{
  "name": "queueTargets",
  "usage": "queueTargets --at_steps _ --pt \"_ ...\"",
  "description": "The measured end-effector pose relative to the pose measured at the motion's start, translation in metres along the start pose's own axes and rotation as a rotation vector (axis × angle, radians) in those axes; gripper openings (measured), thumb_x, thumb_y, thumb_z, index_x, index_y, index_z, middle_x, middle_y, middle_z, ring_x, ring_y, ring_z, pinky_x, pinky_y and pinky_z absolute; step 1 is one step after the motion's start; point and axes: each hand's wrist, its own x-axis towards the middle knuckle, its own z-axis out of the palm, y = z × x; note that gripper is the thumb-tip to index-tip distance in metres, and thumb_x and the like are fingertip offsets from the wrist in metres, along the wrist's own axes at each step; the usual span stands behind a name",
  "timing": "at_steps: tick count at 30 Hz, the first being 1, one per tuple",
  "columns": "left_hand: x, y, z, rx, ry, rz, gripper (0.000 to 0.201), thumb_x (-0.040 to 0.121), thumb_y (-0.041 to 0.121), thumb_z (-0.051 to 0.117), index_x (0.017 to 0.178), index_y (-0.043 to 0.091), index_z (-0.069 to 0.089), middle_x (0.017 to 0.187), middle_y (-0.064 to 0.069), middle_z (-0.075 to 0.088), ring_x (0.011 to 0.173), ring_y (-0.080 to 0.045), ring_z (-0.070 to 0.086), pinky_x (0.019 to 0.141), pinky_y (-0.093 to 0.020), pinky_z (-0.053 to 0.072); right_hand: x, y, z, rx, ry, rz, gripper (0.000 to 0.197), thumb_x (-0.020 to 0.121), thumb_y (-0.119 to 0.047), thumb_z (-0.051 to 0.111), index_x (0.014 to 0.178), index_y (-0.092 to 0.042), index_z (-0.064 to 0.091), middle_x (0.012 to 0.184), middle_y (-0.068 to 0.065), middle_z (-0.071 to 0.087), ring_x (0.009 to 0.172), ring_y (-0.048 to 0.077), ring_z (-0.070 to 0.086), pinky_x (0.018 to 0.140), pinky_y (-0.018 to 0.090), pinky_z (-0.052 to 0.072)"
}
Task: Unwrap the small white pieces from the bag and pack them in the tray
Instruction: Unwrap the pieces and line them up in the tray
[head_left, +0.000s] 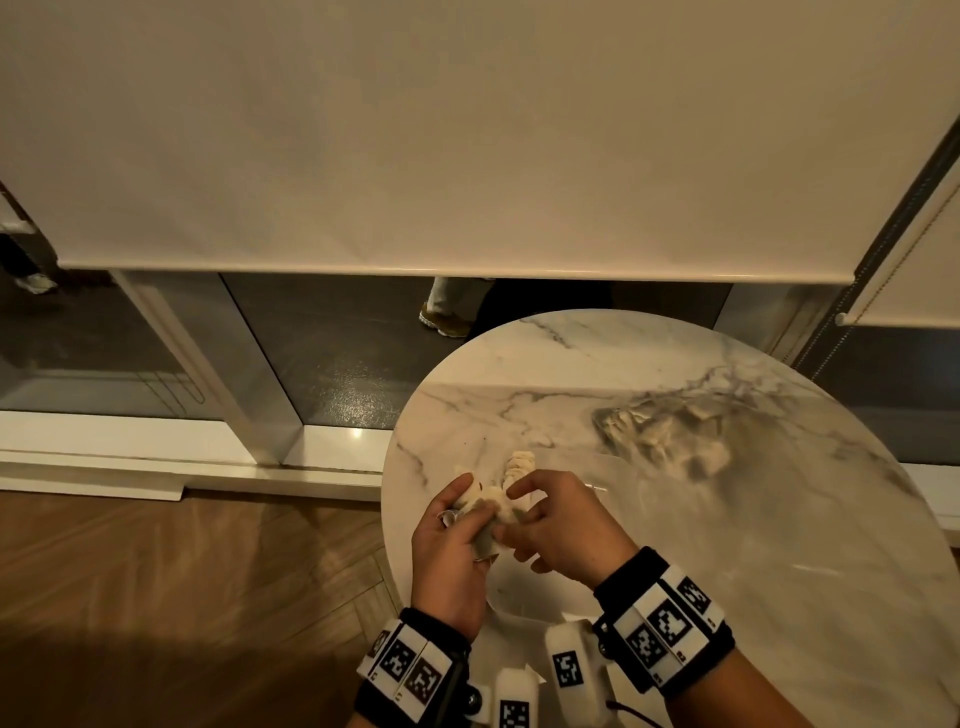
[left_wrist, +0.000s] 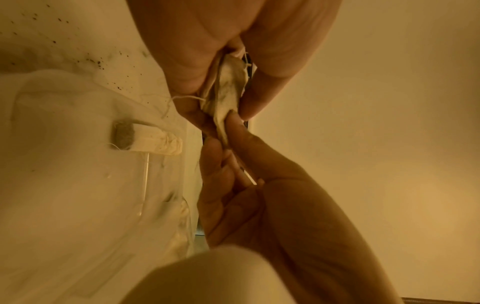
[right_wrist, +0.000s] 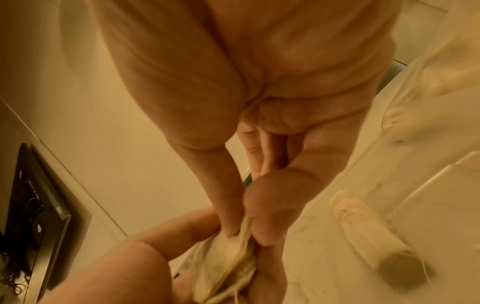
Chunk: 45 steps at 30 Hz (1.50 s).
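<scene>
1. Left hand (head_left: 451, 545) and right hand (head_left: 563, 525) meet at the round table's (head_left: 779, 519) 8 o'clock edge; both pinch one small white piece (left_wrist: 227, 90), fingers curled on its wrapper.
2. Clear tray (left_wrist: 64, 185) lies beneath, holding an unwrapped piece (left_wrist: 153, 142); plastic bag (head_left: 670, 431) at 1 o'clock.

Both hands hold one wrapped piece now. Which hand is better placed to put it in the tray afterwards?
Probably the right hand. The clear tray lies on its side of the wrapped piece, while the left hand is at the table edge and can keep the wrapper.
</scene>
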Motion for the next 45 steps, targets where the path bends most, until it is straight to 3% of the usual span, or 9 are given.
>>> queueTargets --at_steps 3,9,13,17,23,28,34,41,45 --pt "0.001 0.001 -0.005 -0.032 0.022 -0.028 0.038 0.089 -0.006 0.059 0.122 0.012 0.064 0.118 -0.024 0.069 0.099 -0.036 0.069 0.084 -0.047 0.055 -0.002 0.000 -0.004 -0.023 -0.005 -0.043 0.034 0.081 -0.017 0.081 0.108 -0.018 0.062 0.078 0.012 0.072 0.060 0.014 0.067 0.056 0.032 0.057" --pt "0.001 0.004 -0.009 -0.094 0.061 -0.059 0.037 0.093 -0.005 0.057 0.126 0.011 0.061 0.116 -0.026 0.068 0.089 -0.031 0.070 0.061 -0.035 0.059 0.000 0.004 -0.010 0.052 0.031 -0.111 0.012 0.088 -0.015 0.074 0.100 -0.009 0.071 0.083 0.014 0.065 0.065 0.014 0.064 0.063 0.034 0.062" --pt "0.001 0.005 -0.010 -0.121 0.083 -0.065 0.035 0.093 -0.006 0.057 0.123 0.010 0.063 0.123 -0.023 0.067 0.094 -0.030 0.068 0.068 -0.034 0.059 0.000 0.002 -0.013 0.400 0.043 -0.087 0.005 0.088 0.004 0.068 0.085 0.004 0.064 0.080 0.019 0.057 0.067 0.023 0.062 0.064 0.038 0.061" --pt "0.001 0.008 -0.013 -0.135 0.084 -0.106 0.030 0.092 -0.007 0.056 0.116 0.009 0.066 0.123 -0.025 0.066 0.097 -0.035 0.066 0.064 -0.034 0.061 -0.001 -0.001 -0.017 0.833 0.028 -0.101 0.030 0.084 0.020 0.050 0.074 -0.007 0.055 0.072 0.013 0.055 0.063 0.022 0.059 0.052 0.029 0.051" --pt "0.001 0.006 -0.015 -0.108 0.081 -0.108 0.030 0.094 -0.005 0.055 0.120 0.007 0.064 0.118 -0.023 0.064 0.091 -0.032 0.066 0.060 -0.032 0.059 -0.006 -0.013 -0.024 1.237 -0.067 -0.084 0.038 0.081 0.016 0.041 0.099 -0.011 0.061 0.082 0.016 0.063 0.069 0.025 0.063 0.050 0.025 0.051" --pt "0.001 0.005 -0.012 -0.101 0.078 -0.107 0.030 0.092 -0.007 0.056 0.117 0.007 0.064 0.117 -0.024 0.063 0.090 -0.032 0.064 0.059 -0.031 0.060 0.002 -0.007 -0.021 1.049 0.089 -0.099 0.011 0.094 -0.020 0.063 0.100 -0.011 0.062 0.084 0.009 0.065 0.071 0.021 0.065 0.058 0.029 0.053" --pt "0.003 0.003 -0.014 -0.098 0.078 -0.111 0.028 0.093 -0.006 0.056 0.115 0.008 0.065 0.120 -0.025 0.063 0.091 -0.033 0.065 0.059 -0.031 0.060 0.011 0.013 -0.020 0.596 0.274 -0.228 0.021 0.092 -0.007 0.068 0.109 -0.017 0.064 0.071 -0.005 0.067 0.072 0.011 0.067 0.064 0.027 0.056" --pt "0.010 0.000 -0.024 -0.118 0.105 -0.126 0.026 0.094 -0.005 0.056 0.113 0.009 0.066 0.130 -0.026 0.061 0.092 -0.034 0.066 0.057 -0.032 0.060 0.043 0.046 -0.021 0.315 0.276 -0.091 0.004 0.083 0.001 0.071 0.083 -0.003 0.073 0.074 0.009 0.072 0.065 0.015 0.064 0.055 0.017 0.049" --pt "0.011 0.003 -0.029 -0.119 0.106 -0.123 0.026 0.093 -0.006 0.057 0.112 0.009 0.066 0.129 -0.026 0.061 0.093 -0.035 0.066 0.055 -0.032 0.059 0.061 0.059 -0.023 0.160 0.268 -0.051 0.007 0.075 -0.009 0.081 0.076 -0.014 0.078 0.076 -0.001 0.076 0.079 0.014 0.070 0.076 0.026 0.054"
